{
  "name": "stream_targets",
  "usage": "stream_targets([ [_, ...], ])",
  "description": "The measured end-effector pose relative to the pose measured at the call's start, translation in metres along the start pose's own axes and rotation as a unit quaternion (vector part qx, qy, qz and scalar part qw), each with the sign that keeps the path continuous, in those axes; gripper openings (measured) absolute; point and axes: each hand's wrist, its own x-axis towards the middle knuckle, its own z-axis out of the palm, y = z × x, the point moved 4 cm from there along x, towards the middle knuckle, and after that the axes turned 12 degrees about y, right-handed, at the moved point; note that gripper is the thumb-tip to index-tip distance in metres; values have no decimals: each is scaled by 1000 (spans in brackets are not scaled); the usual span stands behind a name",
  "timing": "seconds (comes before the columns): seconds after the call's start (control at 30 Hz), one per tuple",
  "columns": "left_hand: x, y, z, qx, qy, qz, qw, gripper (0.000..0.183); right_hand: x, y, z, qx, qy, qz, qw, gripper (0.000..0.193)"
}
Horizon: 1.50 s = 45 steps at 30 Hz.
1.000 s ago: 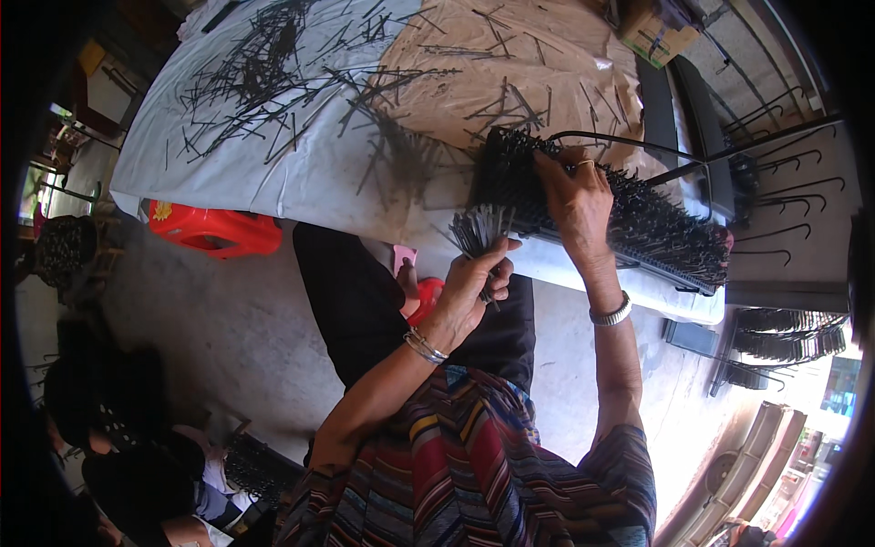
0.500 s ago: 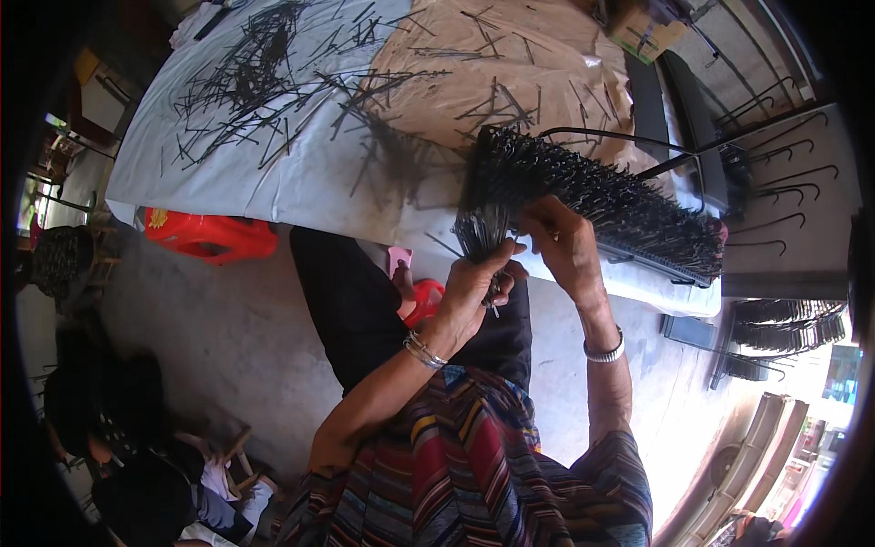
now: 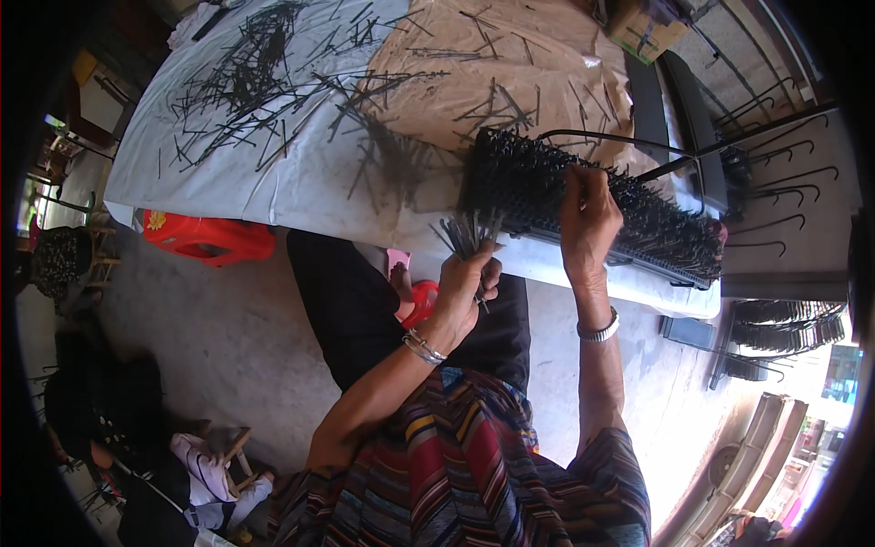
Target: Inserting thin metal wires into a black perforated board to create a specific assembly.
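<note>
At the front edge of the counter [image 3: 333,196], near its right end, a long black rack [image 3: 679,239] stands packed with dark sticks. The left hand [image 3: 469,284] is just in front of the rack's left end, its fingers [image 3: 492,278] closed round a bundle [image 3: 467,239] of thin sticks that fan out at the top. The right hand [image 3: 591,223] is raised over the middle of the rack, thumb and fingertips drawn close together among or just above the upright sticks; whether they grip one cannot be told. A bent black bar [image 3: 612,137] runs behind the rack. Farther back, loose sticks [image 3: 260,68] lie heaped and scattered over the white sheet and the brown sheet [image 3: 428,41]. A carton [image 3: 654,38] sits at the far right, and a red stool [image 3: 210,242] is under the counter's left part.
</note>
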Motion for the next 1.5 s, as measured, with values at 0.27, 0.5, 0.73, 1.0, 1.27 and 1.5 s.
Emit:
stream_targets([
  [0.27,-14,6,8,0,-25,10,1000,24,-2,-5,-1,12,15,-6,1000,7],
  [0.5,-21,8,7,-1,-14,28,999,21,-3,0,0,56,3,65,996,8],
  [0.73,-23,9,7,4,-4,42,999,20,-10,0,0,29,19,16,999,11],
  [1.0,-24,6,8,13,-2,50,999,23,-13,-6,14,-37,-27,-61,997,6],
  [1.27,-28,10,10,21,15,52,998,21,-13,-20,0,-110,-44,-91,989,13],
  [1.5,-27,8,9,22,17,61,998,19,-31,-16,2,232,-312,252,886,7],
])
